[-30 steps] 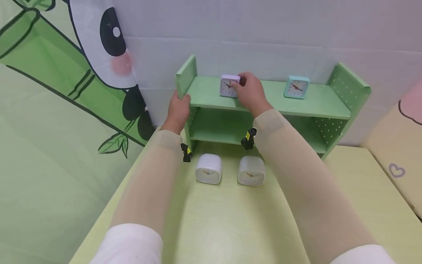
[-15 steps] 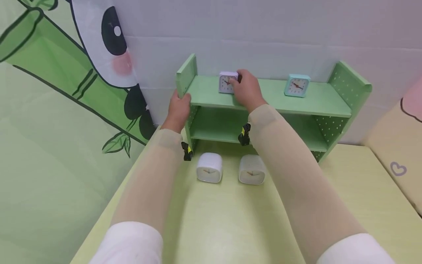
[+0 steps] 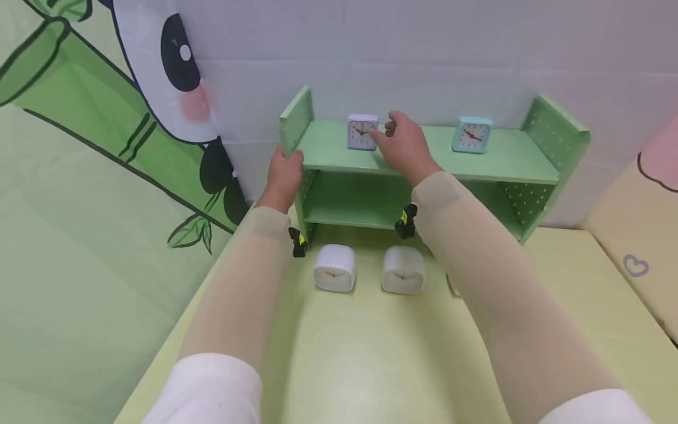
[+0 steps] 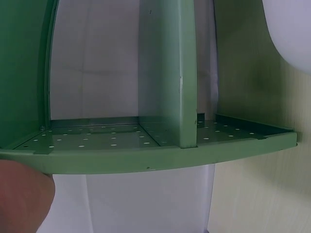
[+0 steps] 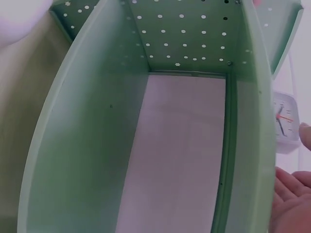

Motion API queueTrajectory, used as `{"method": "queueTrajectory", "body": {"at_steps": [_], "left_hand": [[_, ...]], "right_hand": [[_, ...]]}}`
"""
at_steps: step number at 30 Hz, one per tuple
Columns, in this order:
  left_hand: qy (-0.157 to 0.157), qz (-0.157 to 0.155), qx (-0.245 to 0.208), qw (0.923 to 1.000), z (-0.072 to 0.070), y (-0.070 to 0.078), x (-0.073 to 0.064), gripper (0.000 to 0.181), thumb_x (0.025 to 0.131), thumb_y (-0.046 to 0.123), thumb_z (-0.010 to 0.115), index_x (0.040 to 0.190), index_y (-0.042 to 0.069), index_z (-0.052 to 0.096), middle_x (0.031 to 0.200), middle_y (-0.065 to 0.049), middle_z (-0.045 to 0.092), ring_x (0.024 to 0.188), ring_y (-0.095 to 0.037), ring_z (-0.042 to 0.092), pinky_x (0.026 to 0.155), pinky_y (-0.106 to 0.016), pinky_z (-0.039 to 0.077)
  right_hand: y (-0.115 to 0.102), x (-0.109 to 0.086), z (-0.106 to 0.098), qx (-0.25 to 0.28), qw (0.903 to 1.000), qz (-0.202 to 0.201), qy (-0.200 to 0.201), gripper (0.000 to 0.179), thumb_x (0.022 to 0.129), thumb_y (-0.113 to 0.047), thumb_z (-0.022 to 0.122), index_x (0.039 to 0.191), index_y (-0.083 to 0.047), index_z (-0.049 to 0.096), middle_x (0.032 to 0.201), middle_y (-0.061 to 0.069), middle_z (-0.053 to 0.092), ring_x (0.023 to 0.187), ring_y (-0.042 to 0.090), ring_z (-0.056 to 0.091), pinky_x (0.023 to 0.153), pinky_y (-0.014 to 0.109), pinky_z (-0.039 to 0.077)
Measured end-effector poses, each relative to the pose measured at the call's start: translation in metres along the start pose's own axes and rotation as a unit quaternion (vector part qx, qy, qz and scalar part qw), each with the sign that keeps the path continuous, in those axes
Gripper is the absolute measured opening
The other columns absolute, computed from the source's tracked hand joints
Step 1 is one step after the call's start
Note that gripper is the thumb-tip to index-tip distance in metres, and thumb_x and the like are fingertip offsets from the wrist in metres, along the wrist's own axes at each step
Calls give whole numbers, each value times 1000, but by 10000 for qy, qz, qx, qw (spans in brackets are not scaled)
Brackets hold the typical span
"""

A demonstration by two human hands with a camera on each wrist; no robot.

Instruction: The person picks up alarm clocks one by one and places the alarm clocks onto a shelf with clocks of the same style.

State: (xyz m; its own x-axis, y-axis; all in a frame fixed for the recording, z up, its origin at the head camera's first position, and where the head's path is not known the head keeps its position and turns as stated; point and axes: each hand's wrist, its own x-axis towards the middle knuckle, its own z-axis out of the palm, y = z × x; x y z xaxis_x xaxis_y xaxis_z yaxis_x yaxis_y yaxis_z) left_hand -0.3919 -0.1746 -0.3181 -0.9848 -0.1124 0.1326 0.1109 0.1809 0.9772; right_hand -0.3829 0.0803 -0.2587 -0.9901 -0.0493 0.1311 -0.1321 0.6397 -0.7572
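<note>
A lilac square clock (image 3: 362,132) stands upright on the top board of a green shelf (image 3: 325,141), towards its left end. My right hand (image 3: 405,144) is just to its right, fingers loosely bent and holding nothing. The right wrist view shows a gap between that hand's fingers (image 5: 286,187) and the lilac clock (image 5: 286,121). My left hand (image 3: 284,176) grips the shelf's left side panel at its front edge; in the left wrist view only part of it shows at lower left. Farther right on the top board stands a teal clock (image 3: 472,135).
Two rounded white clocks (image 3: 335,268) rest on the pale table (image 3: 344,359) before the shelf. Something light-edged (image 3: 452,285) is mostly hidden by the right forearm. Behind the shelf hangs a pale cloth wall (image 3: 424,53); a printed green one is at left.
The lilac clock has moved slightly left and back on the top board. My right hand has let it go and drawn off a little rightward. The left hand keeps its grip.
</note>
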Motion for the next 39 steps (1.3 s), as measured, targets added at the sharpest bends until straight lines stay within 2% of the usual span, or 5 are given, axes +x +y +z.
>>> {"method": "queueTrajectory", "body": {"at_steps": [8,15,20,27,39], "left_hand": [[13,1,-1,10000,0,-3,0,52,109,34,43,159,25,36,150,-1,48,135,-16,42,117,-42,31],[94,20,165,9998,0,-3,0,52,108,34,43,158,23,36,150,-3,48,135,-18,43,117,-44,31],[88,5,183,9998,-1,-2,1,52,108,35,43,158,22,36,150,-3,48,134,-18,43,117,-45,31],[43,-13,119,9999,0,-4,-2,50,108,34,43,157,24,37,149,-1,48,134,-17,43,118,-45,29],[9,-14,176,9998,4,-1,-1,50,109,35,42,158,27,36,152,1,47,138,-16,41,120,-48,27]], "right_hand": [[22,-21,-22,-363,9973,-635,66,68,107,-45,50,163,-15,28,159,5,43,144,19,41,116,39,36],[46,-51,-38,-37,9937,-1076,293,61,106,-42,53,156,-10,41,152,10,48,138,28,46,114,43,38],[75,-75,-33,425,9882,-1397,462,54,105,-36,59,148,-5,50,147,11,53,135,28,50,112,47,39],[110,-114,-13,403,9766,-1962,785,48,104,-28,62,146,-5,53,146,12,54,139,30,46,114,51,35],[150,-168,-2,852,9662,-1607,1829,43,101,-19,65,142,-5,58,142,11,58,136,32,49,111,56,37]]}}
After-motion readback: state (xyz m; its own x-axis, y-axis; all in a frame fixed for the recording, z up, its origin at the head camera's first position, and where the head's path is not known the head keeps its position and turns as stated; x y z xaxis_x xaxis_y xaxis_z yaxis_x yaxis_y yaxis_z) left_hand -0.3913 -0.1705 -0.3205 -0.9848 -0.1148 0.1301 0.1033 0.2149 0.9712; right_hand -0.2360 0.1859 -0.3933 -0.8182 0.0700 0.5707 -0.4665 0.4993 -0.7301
